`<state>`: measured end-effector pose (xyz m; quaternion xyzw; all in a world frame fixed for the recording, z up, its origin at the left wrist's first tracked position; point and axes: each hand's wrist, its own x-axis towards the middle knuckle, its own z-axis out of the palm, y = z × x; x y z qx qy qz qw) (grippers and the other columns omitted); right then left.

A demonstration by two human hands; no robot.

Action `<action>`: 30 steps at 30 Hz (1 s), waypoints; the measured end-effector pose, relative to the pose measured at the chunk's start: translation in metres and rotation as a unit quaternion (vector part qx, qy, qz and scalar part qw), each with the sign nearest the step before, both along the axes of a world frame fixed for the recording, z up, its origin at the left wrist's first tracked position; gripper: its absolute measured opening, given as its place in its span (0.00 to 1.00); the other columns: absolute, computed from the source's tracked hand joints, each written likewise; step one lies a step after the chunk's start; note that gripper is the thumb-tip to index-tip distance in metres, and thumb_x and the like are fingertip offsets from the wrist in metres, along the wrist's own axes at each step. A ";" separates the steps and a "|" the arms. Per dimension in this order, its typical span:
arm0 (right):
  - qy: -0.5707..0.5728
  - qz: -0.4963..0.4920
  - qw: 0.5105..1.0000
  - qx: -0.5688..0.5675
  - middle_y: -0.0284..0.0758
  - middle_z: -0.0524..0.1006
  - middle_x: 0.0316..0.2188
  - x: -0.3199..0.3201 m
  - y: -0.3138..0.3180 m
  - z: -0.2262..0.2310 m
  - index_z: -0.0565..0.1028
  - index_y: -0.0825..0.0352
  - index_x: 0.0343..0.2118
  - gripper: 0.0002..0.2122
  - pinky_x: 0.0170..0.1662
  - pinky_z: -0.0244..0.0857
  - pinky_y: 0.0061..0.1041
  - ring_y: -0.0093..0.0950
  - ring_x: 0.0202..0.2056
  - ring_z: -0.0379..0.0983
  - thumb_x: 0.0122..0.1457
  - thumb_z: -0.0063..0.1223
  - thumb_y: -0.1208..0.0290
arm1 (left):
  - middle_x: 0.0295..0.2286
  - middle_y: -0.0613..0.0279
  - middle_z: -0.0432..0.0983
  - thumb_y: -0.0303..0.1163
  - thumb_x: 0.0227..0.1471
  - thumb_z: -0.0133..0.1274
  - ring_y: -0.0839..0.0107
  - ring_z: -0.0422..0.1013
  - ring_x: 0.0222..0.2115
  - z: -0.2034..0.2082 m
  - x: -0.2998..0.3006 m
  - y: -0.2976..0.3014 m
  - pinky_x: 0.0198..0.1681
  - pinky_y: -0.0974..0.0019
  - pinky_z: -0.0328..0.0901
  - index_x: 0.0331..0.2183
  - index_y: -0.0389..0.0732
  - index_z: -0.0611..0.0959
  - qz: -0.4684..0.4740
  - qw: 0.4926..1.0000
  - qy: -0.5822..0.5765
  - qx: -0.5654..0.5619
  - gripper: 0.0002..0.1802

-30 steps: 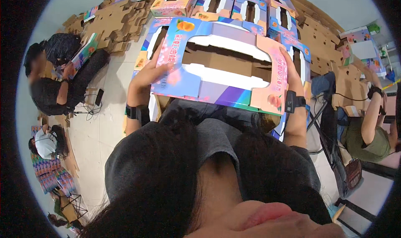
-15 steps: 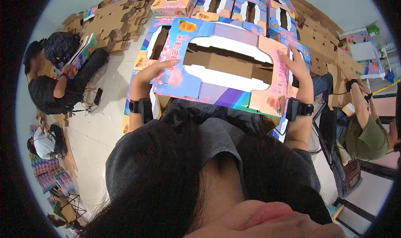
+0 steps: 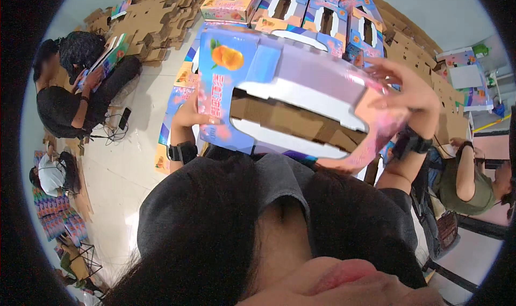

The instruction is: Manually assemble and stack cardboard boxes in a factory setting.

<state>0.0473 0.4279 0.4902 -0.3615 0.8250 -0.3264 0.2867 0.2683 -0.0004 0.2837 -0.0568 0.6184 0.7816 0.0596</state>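
In front of my chest is a printed cardboard box (image 3: pixel 317 64), blue, purple and pink with an orange fruit picture. It is tilted, and a long opening in its top shows the brown inside, with white flaps along the sides. My left hand (image 3: pixel 188 115) grips the left end, its thumb on the top edge and the other fingers mostly hidden behind. At the right end, my right hand (image 3: pixel 411 85) curves over the far corner, its fingers bent and slightly blurred against the panel. Dark bands circle both my wrists.
Several similar assembled boxes (image 3: pixel 279 8) stand beyond the held one. Flattened brown cardboard (image 3: pixel 158 26) lies at the far left, with more cardboard (image 3: pixel 406 42) at the right. Co-workers sit at left, one person (image 3: pixel 59 112) holding printed card; another person (image 3: pixel 467 182) is at right.
The box has turned, its right end dropping nearer me and its left end rising. My right hand has moved right and curled round the end; my left hand has slid lower along its end.
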 end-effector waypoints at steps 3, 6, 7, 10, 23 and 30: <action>0.011 0.026 0.998 0.048 0.41 0.70 0.45 0.041 -0.006 0.020 0.60 0.72 0.56 0.41 0.51 0.58 0.25 0.29 0.47 0.65 0.37 0.68 0.63 | 0.43 0.57 0.68 0.20 0.23 0.68 0.69 0.69 0.41 0.001 0.008 -0.005 0.41 0.62 0.68 0.57 0.35 0.52 -0.014 1.000 0.013 -0.004 0.60; 0.029 0.026 0.999 -0.015 0.41 0.69 0.46 0.054 0.002 0.001 0.61 0.71 0.55 0.40 0.51 0.57 0.26 0.30 0.47 0.65 0.38 0.67 0.63 | 0.44 0.59 0.69 0.19 0.22 0.69 0.71 0.69 0.41 0.010 0.003 -0.007 0.42 0.63 0.67 0.56 0.35 0.55 -0.074 0.997 0.036 0.006 0.58; 0.067 0.035 0.997 0.009 0.41 0.69 0.46 0.058 0.005 0.000 0.62 0.71 0.55 0.39 0.51 0.56 0.27 0.31 0.47 0.65 0.37 0.66 0.63 | 0.44 0.59 0.69 0.19 0.22 0.69 0.71 0.69 0.41 0.007 0.002 -0.010 0.43 0.63 0.67 0.55 0.35 0.57 -0.080 0.996 0.048 0.009 0.56; 0.102 0.034 0.993 0.036 0.42 0.69 0.44 0.070 0.008 0.003 0.63 0.71 0.53 0.38 0.51 0.56 0.29 0.34 0.47 0.65 0.37 0.66 0.63 | 0.43 0.59 0.70 0.19 0.23 0.68 0.72 0.70 0.40 0.005 -0.003 -0.019 0.42 0.65 0.67 0.54 0.34 0.60 -0.108 0.993 0.042 0.000 0.53; 0.100 0.032 0.994 0.032 0.45 0.69 0.43 0.067 0.008 -0.004 0.66 0.72 0.49 0.35 0.50 0.57 0.30 0.36 0.46 0.66 0.38 0.66 0.61 | 0.45 0.57 0.66 0.30 0.34 0.64 0.70 0.67 0.42 0.036 -0.005 0.026 0.46 0.65 0.63 0.56 0.31 0.54 0.122 0.992 0.007 0.030 0.50; 0.111 0.058 0.991 0.053 0.42 0.67 0.42 0.070 0.006 -0.002 0.62 0.74 0.51 0.36 0.51 0.54 0.27 0.32 0.46 0.64 0.40 0.64 0.60 | 0.45 0.60 0.67 0.30 0.34 0.65 0.70 0.66 0.45 0.080 -0.027 0.038 0.49 0.66 0.60 0.55 0.36 0.59 0.103 0.985 0.106 -0.090 0.47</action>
